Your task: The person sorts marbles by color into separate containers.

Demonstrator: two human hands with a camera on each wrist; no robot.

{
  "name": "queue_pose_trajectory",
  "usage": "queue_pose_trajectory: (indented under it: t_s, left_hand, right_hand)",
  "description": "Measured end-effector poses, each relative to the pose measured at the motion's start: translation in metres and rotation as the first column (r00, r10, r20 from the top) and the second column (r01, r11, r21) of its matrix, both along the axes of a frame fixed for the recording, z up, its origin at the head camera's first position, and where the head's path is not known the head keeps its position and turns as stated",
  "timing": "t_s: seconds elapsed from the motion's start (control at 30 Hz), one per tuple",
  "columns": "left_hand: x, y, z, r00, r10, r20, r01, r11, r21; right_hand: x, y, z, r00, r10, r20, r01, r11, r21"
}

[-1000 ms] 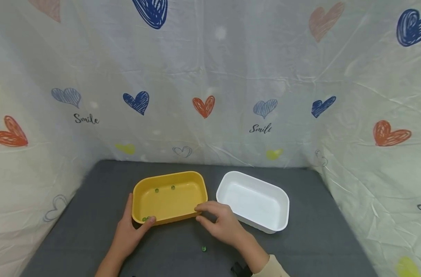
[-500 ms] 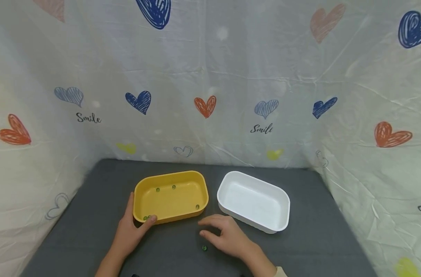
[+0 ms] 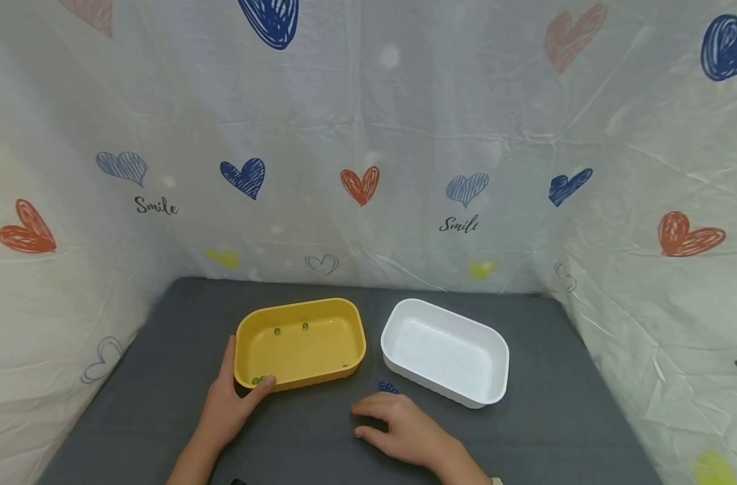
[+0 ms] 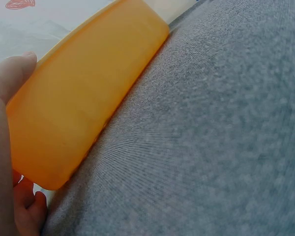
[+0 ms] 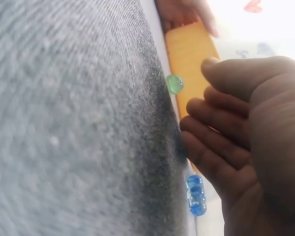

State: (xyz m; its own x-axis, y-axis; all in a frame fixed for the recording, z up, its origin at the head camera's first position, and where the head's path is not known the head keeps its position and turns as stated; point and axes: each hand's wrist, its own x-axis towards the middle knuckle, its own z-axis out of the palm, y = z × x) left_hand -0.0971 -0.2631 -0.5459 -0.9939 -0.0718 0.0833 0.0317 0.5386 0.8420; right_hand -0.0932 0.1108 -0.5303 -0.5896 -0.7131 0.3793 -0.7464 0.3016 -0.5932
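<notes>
My left hand (image 3: 228,403) grips the near left corner of a yellow tray (image 3: 298,350), thumb over the front rim and fingers along the left side. Several green glass marbles (image 3: 277,331) lie in this tray, two of them by my thumb. Low over the grey cloth, in front of the gap between the trays, my right hand (image 3: 405,429) has relaxed, slightly bent fingers and holds nothing. In the right wrist view a loose green marble (image 5: 174,84) sits just beyond its fingertips; the hand hides it from the head view. Blue marbles (image 3: 388,386) lie in a row behind the hand.
A white tray (image 3: 444,353) with nothing in it stands to the right of the yellow one. Dark grey cloth (image 3: 544,417) covers the table. A pale curtain (image 3: 405,121) printed with hearts hangs behind and along both sides.
My right hand has let go of a green marble at the yellow tray's right end and moved back toward me, over the loose green marble. Blue marbles have come into view. The left hand stays put.
</notes>
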Motion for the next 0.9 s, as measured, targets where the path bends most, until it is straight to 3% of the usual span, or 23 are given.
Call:
queue_pose_trajectory:
  t_s: [0.3, 0.6, 0.9]
  left_hand:
    - [-0.001, 0.001, 0.001, 1.0, 0.006, 0.01, -0.006, 1.0, 0.002]
    - [0.0, 0.002, 0.002, 0.999, 0.006, 0.04, -0.006, 1.0, 0.001]
    - [0.001, 0.002, 0.004, 1.0, 0.004, 0.029, -0.005, 1.0, 0.011]
  right_hand:
    - [0.005, 0.001, -0.006, 0.996, 0.021, -0.081, -0.018, 0.999, 0.035]
    - [0.008, 0.003, -0.013, 0.996, 0.032, -0.085, -0.031, 0.999, 0.01]
    - [0.004, 0.002, -0.014, 0.994, 0.04, -0.098, -0.039, 0.999, 0.007]
